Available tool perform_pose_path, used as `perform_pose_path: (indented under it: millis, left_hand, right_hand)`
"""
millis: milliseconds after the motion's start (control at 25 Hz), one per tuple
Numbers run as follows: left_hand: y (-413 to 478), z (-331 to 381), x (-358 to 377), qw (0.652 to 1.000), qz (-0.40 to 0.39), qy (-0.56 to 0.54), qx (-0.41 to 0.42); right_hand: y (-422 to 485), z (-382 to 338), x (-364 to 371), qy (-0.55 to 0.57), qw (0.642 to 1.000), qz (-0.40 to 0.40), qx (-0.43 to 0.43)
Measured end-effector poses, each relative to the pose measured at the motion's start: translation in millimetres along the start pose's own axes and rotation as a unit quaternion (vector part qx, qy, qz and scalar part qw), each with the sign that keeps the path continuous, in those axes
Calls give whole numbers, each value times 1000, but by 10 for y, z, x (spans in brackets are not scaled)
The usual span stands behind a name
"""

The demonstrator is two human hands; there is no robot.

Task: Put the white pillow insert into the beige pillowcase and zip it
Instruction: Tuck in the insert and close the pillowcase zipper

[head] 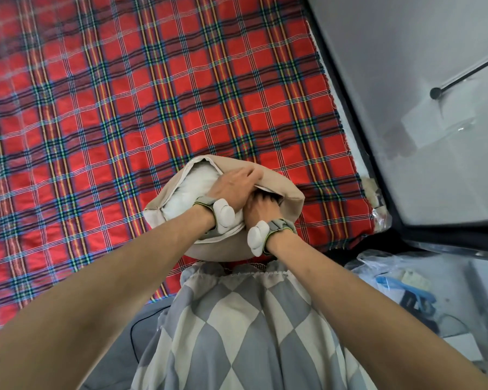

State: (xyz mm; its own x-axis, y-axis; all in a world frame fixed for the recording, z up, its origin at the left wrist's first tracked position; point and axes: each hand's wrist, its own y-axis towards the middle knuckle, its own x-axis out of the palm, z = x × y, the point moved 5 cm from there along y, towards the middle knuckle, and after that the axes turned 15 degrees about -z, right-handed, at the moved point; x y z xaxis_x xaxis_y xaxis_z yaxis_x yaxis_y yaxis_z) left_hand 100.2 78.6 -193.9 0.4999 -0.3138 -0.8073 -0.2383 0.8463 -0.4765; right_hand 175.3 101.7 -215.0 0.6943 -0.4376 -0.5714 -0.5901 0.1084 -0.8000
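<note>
You are partway through the stuffing step. The white pillow insert point(192, 190) sits mostly inside the beige pillowcase point(289, 199), but a broad patch of it shows through the open mouth on the left, so it is not yet seated. The bundle is held in front of you over the near edge of the bed point(124, 108) with its red plaid cover.

Your left hand point(234, 187) lies across the exposed insert, fingers stretched toward the far lip of the case and pressing down: a wide grip, holding nothing. Your right hand point(261, 209) is pushed into the opening just beside it. Its fingers are buried under the fabric, so I cannot tell whether that grip is holding anything.

By my reading, 2 jobs remain: tuck in the remaining insert, then zip.

The zip and its pull cannot be made out. Your forearms and wrist bands hide the case's near side.
</note>
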Motion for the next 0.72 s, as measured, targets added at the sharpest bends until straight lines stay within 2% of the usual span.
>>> perform_pose_path:
  millis: [160,440,720]
  left_hand:
    - [20,-45,-75,995,72,52,50]
    - [70,-43,-133,970,123,164,128]
    - [187,-53,-114,971,47,226,68]
  right_hand:
    - [19,14,-71,18,1000,16,3]
    - [39,-26,-50,23,999,44,3]
    - [108,-30,13,60,998,35,11]
